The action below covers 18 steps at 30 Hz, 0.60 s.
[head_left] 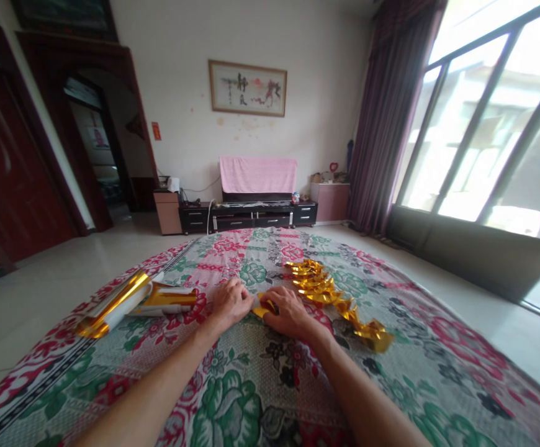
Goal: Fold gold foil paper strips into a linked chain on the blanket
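Observation:
Both my hands meet over a small piece of gold foil paper (261, 306) on the flowered cloth. My left hand (231, 303) has its fingers pinched together at the paper's left edge. Curled over the paper's right side is my right hand (287, 310), its thumb and fingers closed on it. Part of the paper is hidden under the fingers. To the right lies a row of folded gold paper pieces (321, 292), several of them close together. On the left are loosely rolled gold foil sheets (116, 304) with white backs, and a flatter curled sheet (170, 299) beside them.
A cloth (226, 410) with red and green flowers covers the surface under my hands. Beyond it stand a low black cabinet (239, 222) and a pink-draped object (258, 175). A purple curtain (377, 124) and large windows are at right; a red door (13, 155) is at left.

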Each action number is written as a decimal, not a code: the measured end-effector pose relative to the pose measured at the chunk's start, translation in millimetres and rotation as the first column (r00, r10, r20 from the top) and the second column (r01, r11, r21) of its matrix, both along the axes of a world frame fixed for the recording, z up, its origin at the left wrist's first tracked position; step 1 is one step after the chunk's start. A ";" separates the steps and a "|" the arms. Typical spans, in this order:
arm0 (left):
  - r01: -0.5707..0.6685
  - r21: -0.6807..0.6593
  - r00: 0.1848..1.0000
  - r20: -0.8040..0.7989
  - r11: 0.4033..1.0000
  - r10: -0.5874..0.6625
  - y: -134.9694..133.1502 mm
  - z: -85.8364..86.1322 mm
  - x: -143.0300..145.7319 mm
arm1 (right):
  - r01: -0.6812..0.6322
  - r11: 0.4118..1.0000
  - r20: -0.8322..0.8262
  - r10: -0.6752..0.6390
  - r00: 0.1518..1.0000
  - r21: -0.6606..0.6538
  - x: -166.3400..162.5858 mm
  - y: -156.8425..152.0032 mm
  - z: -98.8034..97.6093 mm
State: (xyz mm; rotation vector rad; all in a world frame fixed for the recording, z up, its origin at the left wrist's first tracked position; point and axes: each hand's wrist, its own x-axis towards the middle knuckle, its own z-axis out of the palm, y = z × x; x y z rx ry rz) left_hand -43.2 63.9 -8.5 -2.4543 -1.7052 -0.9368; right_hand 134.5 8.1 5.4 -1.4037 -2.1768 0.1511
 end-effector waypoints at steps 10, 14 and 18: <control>0.121 0.013 0.993 0.008 0.993 -0.121 -3.4 5.3 -3.5 | -0.020 1.000 0.010 0.020 1.000 0.008 0.3 -1.6 1.8; 0.085 0.013 0.996 0.020 0.996 -0.086 -3.2 3.4 -0.4 | -0.008 1.000 0.007 0.008 1.000 -0.004 -0.5 -1.3 1.8; 0.077 0.019 0.996 0.032 0.997 -0.078 -6.2 5.2 4.1 | 0.002 1.000 0.008 -0.002 1.000 -0.009 -0.5 -1.0 1.4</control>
